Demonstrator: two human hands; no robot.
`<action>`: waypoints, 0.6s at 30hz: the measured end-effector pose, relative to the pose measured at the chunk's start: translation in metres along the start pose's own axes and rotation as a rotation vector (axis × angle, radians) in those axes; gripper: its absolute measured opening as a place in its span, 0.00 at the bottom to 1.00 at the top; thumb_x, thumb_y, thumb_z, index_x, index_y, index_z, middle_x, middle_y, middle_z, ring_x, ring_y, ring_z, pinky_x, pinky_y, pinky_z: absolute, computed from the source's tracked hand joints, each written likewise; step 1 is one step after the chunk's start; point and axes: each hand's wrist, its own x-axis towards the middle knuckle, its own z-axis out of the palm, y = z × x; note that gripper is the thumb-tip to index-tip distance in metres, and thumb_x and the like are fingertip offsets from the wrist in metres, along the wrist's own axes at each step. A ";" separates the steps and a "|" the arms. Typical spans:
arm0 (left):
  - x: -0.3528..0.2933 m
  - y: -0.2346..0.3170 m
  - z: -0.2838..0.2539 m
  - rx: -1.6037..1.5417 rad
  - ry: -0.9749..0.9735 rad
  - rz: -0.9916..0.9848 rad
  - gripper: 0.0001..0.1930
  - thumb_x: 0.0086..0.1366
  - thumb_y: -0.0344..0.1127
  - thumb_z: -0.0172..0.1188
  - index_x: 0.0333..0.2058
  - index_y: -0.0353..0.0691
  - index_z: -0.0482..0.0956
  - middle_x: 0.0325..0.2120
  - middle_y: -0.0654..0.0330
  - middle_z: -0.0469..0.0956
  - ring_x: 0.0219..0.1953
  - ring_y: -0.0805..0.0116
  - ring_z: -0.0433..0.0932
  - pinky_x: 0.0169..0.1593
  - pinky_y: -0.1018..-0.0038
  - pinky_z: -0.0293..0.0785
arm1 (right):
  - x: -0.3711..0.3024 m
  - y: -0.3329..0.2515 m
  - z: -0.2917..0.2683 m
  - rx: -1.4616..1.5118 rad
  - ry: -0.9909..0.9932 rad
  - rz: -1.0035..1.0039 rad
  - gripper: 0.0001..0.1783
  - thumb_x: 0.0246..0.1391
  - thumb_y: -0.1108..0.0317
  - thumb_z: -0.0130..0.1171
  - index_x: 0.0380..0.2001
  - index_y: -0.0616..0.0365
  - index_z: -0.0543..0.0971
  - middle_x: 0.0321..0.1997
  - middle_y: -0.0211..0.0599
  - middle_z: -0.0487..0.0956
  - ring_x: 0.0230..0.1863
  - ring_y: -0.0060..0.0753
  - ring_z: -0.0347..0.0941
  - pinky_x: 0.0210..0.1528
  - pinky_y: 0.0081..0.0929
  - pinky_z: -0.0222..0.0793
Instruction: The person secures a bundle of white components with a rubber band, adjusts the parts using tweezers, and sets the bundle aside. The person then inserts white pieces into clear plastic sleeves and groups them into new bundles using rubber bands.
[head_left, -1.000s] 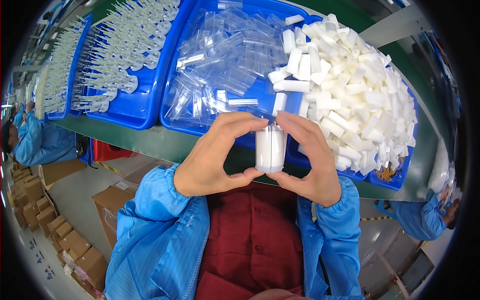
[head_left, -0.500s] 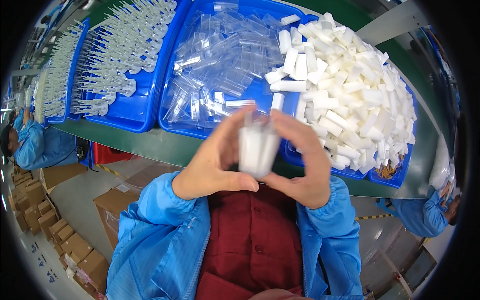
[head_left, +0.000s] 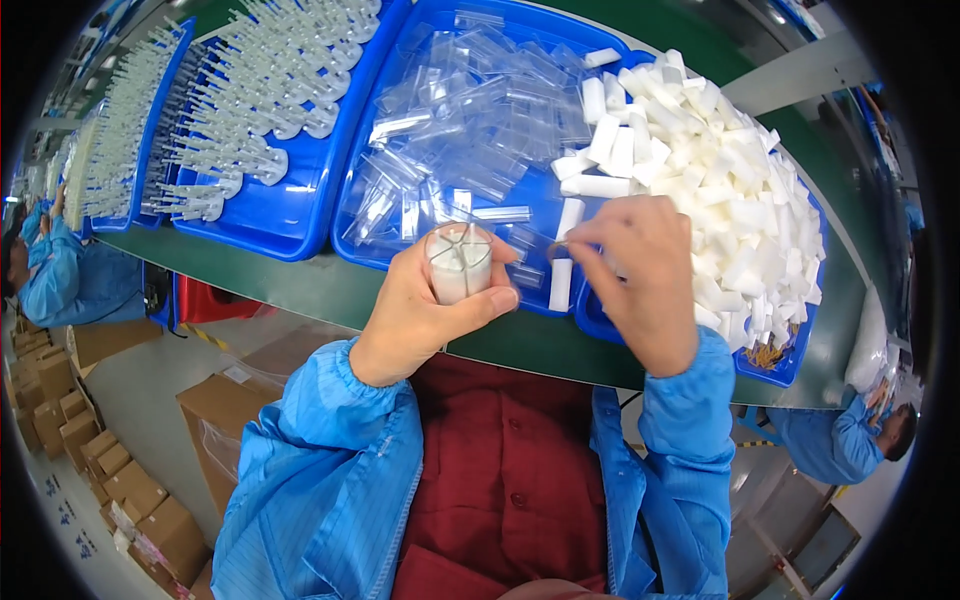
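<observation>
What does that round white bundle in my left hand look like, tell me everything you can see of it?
The round white bundle is a short cylinder of white, foam-like pieces, with what looks like clear plastic around them. Seams radiate from the middle of its top, dividing it into wedges. It is held roughly upright, top facing the camera, near the front edge of the blue tray. The left hand grips it, thumb across the near side; the lower part is partly hidden.
</observation>
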 end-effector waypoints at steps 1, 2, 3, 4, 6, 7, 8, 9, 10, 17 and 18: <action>-0.001 -0.001 -0.001 -0.002 0.018 0.078 0.17 0.58 0.25 0.68 0.45 0.36 0.75 0.32 0.64 0.79 0.34 0.78 0.78 0.40 0.79 0.75 | 0.002 0.000 -0.001 0.001 -0.003 -0.009 0.08 0.45 0.72 0.67 0.31 0.51 0.81 0.36 0.29 0.73 0.42 0.35 0.68 0.42 0.34 0.58; 0.001 -0.001 -0.001 -0.005 0.018 0.082 0.17 0.58 0.25 0.68 0.45 0.36 0.75 0.32 0.64 0.79 0.34 0.78 0.78 0.40 0.79 0.75 | 0.003 0.002 -0.001 -0.002 0.020 0.033 0.08 0.46 0.72 0.68 0.31 0.52 0.81 0.35 0.30 0.73 0.41 0.36 0.68 0.42 0.34 0.58; 0.003 -0.002 0.001 -0.027 0.040 0.118 0.17 0.57 0.24 0.69 0.44 0.37 0.75 0.32 0.63 0.79 0.34 0.78 0.78 0.41 0.79 0.76 | 0.005 0.003 -0.001 -0.005 0.043 0.076 0.07 0.47 0.72 0.68 0.31 0.53 0.81 0.35 0.31 0.74 0.41 0.37 0.69 0.42 0.34 0.58; 0.004 -0.002 0.001 -0.050 0.061 0.154 0.17 0.56 0.24 0.70 0.43 0.37 0.76 0.31 0.63 0.80 0.34 0.78 0.79 0.42 0.78 0.76 | 0.005 0.004 0.001 -0.016 0.020 0.077 0.07 0.48 0.73 0.68 0.32 0.55 0.82 0.35 0.32 0.76 0.40 0.38 0.71 0.42 0.33 0.59; 0.006 -0.004 -0.001 0.049 0.089 0.179 0.18 0.55 0.24 0.72 0.43 0.37 0.76 0.31 0.63 0.80 0.34 0.78 0.79 0.42 0.78 0.77 | 0.008 0.004 -0.001 0.090 0.096 0.112 0.06 0.48 0.74 0.68 0.32 0.56 0.82 0.35 0.33 0.77 0.39 0.37 0.72 0.42 0.32 0.62; 0.008 -0.004 -0.002 0.151 0.114 0.196 0.18 0.54 0.25 0.73 0.43 0.37 0.77 0.30 0.63 0.80 0.34 0.78 0.79 0.42 0.78 0.77 | 0.008 0.004 -0.003 0.199 0.171 0.155 0.06 0.49 0.76 0.67 0.32 0.57 0.82 0.36 0.34 0.78 0.39 0.36 0.74 0.42 0.30 0.65; 0.009 -0.003 0.000 0.149 0.117 0.201 0.18 0.54 0.25 0.73 0.43 0.37 0.77 0.30 0.63 0.80 0.34 0.78 0.79 0.42 0.78 0.77 | 0.009 0.000 -0.005 0.199 0.170 0.149 0.06 0.49 0.76 0.67 0.32 0.57 0.82 0.36 0.34 0.78 0.39 0.36 0.74 0.42 0.30 0.65; 0.012 -0.001 0.003 0.143 0.121 0.225 0.19 0.53 0.25 0.74 0.43 0.37 0.77 0.30 0.63 0.80 0.34 0.78 0.79 0.42 0.78 0.78 | 0.010 -0.005 -0.008 0.313 0.152 0.216 0.06 0.49 0.77 0.67 0.33 0.59 0.83 0.36 0.36 0.79 0.38 0.35 0.75 0.42 0.28 0.67; 0.016 -0.001 0.007 0.137 0.125 0.248 0.20 0.53 0.26 0.75 0.43 0.37 0.77 0.31 0.63 0.80 0.33 0.78 0.79 0.41 0.78 0.78 | 0.009 -0.010 -0.010 0.427 0.132 0.283 0.06 0.50 0.78 0.67 0.33 0.60 0.83 0.37 0.38 0.79 0.38 0.33 0.76 0.41 0.26 0.70; 0.030 -0.016 0.023 -0.010 0.070 0.322 0.14 0.52 0.23 0.73 0.35 0.37 0.77 0.30 0.61 0.81 0.33 0.76 0.81 0.40 0.77 0.78 | -0.013 -0.032 -0.013 0.810 0.019 0.302 0.06 0.52 0.80 0.63 0.34 0.64 0.79 0.36 0.39 0.78 0.40 0.32 0.76 0.44 0.27 0.70; 0.027 -0.013 0.025 -0.010 0.068 0.321 0.14 0.52 0.23 0.73 0.35 0.37 0.77 0.30 0.61 0.81 0.33 0.76 0.81 0.40 0.77 0.78 | -0.017 -0.021 -0.014 1.186 -0.043 0.198 0.07 0.53 0.80 0.60 0.37 0.64 0.77 0.41 0.42 0.79 0.46 0.34 0.76 0.50 0.31 0.70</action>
